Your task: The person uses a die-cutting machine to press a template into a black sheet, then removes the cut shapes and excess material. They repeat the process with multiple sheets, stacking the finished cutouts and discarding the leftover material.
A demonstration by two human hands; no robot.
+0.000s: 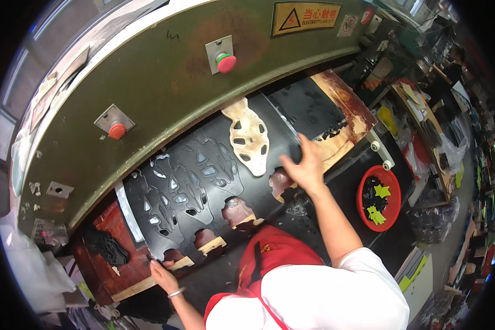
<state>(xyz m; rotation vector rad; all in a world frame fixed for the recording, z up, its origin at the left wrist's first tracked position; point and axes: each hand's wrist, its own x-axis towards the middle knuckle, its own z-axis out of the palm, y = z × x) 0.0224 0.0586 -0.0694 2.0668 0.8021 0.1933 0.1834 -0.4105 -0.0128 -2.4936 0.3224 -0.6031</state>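
Note:
A black sheet [206,140] with several cut outlines lies across the press bed; its near edge has curved notches. On its upper right part rests a cream cutting die [249,135], flat, with dark openings through it. My left hand [165,278] is closed on the sheet's near left corner, its fingertips partly hidden. At the sheet's right edge, my right hand [307,165] lies with thumb and fingers spread, touching the black surface to the right of the die. Nothing separate shows in that hand.
A green press beam [165,71] with a red button [117,131] and a pink-red button [225,62] spans the far side. Black cut pieces [107,247] lie on the left of the bed. To the right stands a red bowl [361,192] holding black and yellow-green scraps.

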